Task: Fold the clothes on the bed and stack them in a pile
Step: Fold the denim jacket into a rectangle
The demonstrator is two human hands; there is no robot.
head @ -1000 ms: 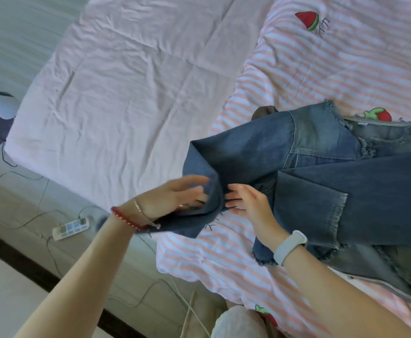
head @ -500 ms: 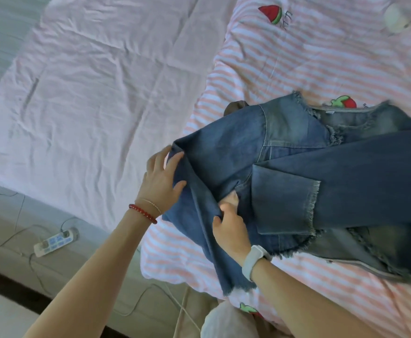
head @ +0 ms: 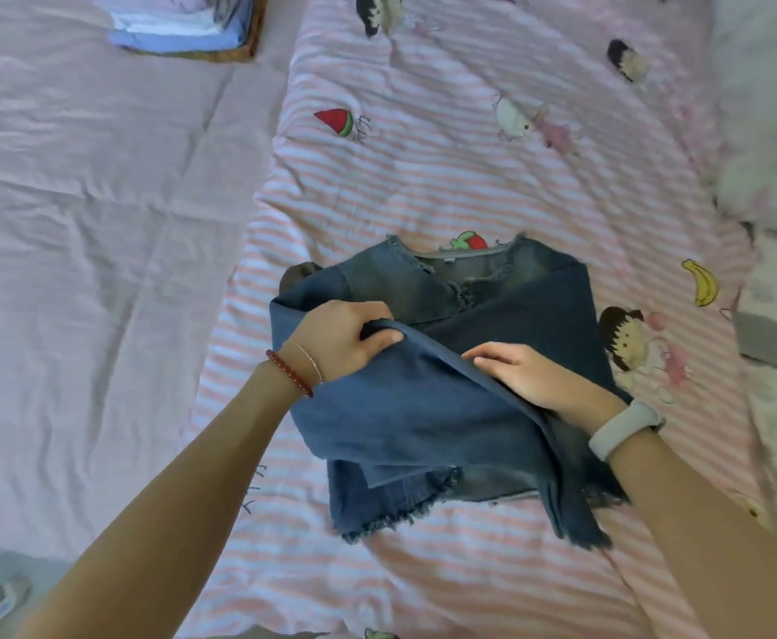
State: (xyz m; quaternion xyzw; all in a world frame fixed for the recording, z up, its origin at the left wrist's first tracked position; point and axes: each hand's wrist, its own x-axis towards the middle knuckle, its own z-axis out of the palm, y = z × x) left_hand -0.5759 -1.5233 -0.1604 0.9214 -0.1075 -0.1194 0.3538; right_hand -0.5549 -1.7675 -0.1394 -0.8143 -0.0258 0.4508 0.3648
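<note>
Head view: denim garment (head: 446, 408) is lying mid-bed on the striped sheet (head: 423, 177), partly folded, one frayed panel being drawn across. Left hand (head: 345, 343) is gripping the fold edge, fingers curled round it; right hand (head: 520, 371) is pressing flat on the cloth, fingers straight. Fold looks unfinished and stacking is still left. Far corner: a basket (head: 239, 50) is holding folded clothes (head: 170, 25), probably the pile.
</note>
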